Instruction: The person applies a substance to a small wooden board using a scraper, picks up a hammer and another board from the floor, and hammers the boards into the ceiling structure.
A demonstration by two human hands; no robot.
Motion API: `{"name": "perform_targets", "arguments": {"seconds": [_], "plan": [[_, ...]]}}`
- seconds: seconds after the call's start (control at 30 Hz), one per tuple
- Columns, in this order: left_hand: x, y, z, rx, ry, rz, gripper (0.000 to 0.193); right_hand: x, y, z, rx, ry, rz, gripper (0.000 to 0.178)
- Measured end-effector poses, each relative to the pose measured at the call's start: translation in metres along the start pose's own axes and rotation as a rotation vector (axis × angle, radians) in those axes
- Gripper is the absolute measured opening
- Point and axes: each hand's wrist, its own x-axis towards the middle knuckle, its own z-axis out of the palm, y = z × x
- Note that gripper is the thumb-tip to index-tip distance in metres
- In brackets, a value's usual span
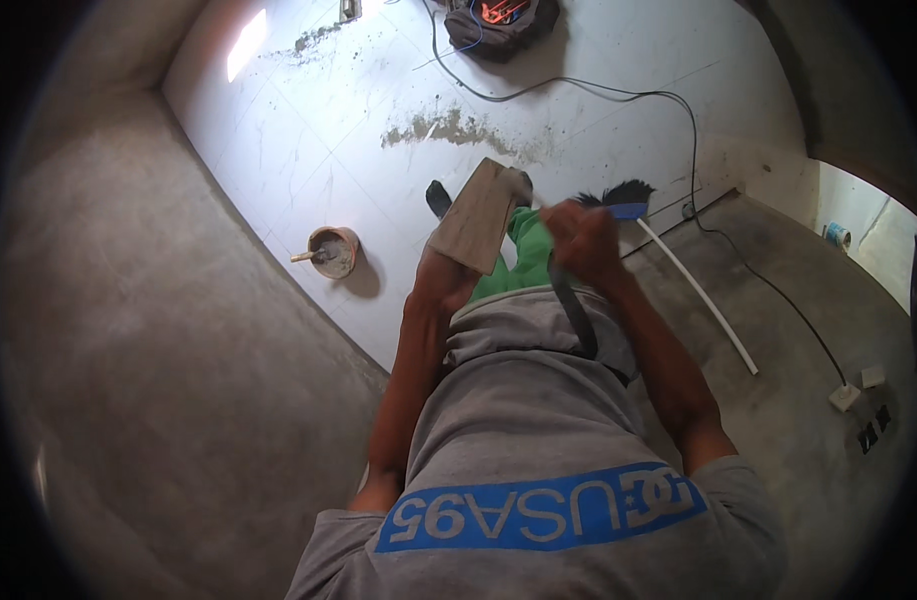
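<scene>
My left hand (pixel 444 278) grips the lower end of a flat wooden board (pixel 478 215), which is tilted in front of my body. My right hand (pixel 583 240) is closed in a fist around a hammer (pixel 520 184), smeared by motion. The hammer's head is close to the board's upper right edge; whether they touch I cannot tell. Below the fist a dark curved strip (pixel 575 312) runs down past my waist, perhaps the tool's grip. Beneath the board show my green trousers (pixel 530 250) and a dark shoe (pixel 437 198).
At left, a small bucket (pixel 346 240) holds grey mortar and a wooden-handled tool. A broom with a blue head (pixel 629 211) and white stick lies at right. Black cable (pixel 694 150) runs from a wall socket (pixel 844 397) across the tiles. A dark bag (pixel 518 42) sits at the far side.
</scene>
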Motion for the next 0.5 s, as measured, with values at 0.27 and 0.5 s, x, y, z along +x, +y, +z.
{"name": "perform_targets", "arguments": {"seconds": [0.27,0.5], "plan": [[-0.001,0.001,-0.008,-0.044,-0.118,0.008,0.044,0.005,0.016,-0.009,-0.164,-0.017,0.016,0.008],[0.003,0.002,-0.015,-0.072,-0.088,-0.011,0.038,-0.015,0.004,-0.005,-0.111,-0.124,-0.181,0.012]]}}
